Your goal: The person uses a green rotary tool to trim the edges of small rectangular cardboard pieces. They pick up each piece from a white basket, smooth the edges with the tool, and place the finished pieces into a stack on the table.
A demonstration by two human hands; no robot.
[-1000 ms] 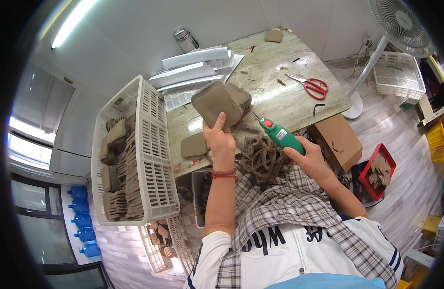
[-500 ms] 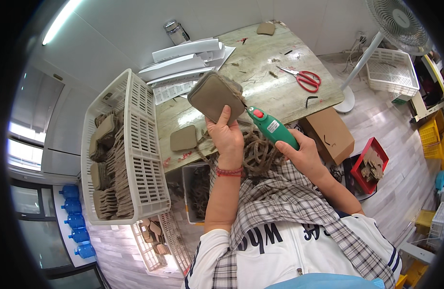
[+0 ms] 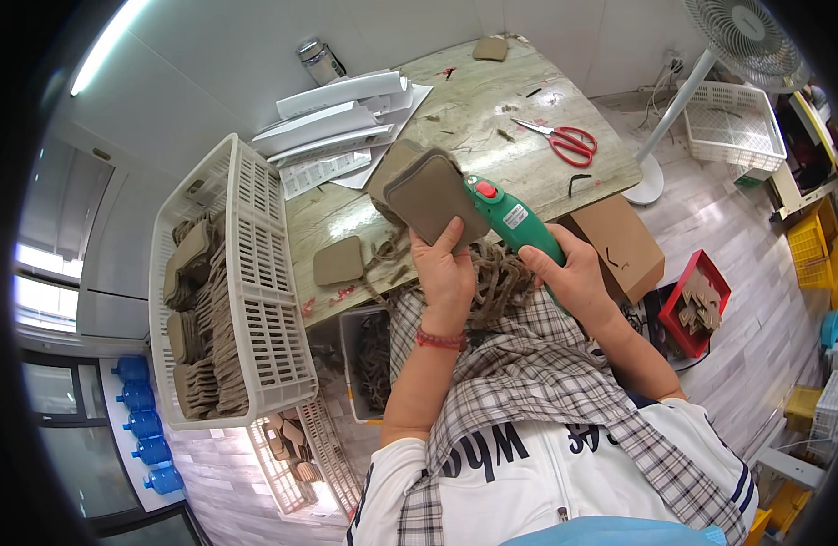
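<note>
Over the near edge of the table, my left hand [image 3: 444,273] grips a rounded-square brown fabric pad [image 3: 434,200] by its lower edge, thumb on its face. A second brown layer shows behind it, at its upper left. My right hand [image 3: 569,273] is wrapped round a green handheld electric cutter [image 3: 519,221] with a red button. The cutter's head meets the pad's right edge; its blade is hard to make out. Tangled brown fabric trimmings [image 3: 501,289] lie on the checked apron below both hands. Another brown pad [image 3: 338,261] rests on the table left of my left hand.
A white plastic crate [image 3: 272,300] full of stacked brown pads stands at the left. On the table are papers [image 3: 323,136], red-handled scissors [image 3: 572,146] and a far pad [image 3: 490,49]. A cardboard box [image 3: 616,246], a red tray [image 3: 695,303] and a fan [image 3: 651,182] are at the right.
The pad has turned in my left hand and shifted right, exposing the second layer behind it. The cutter now sits higher along the pad's right edge.
</note>
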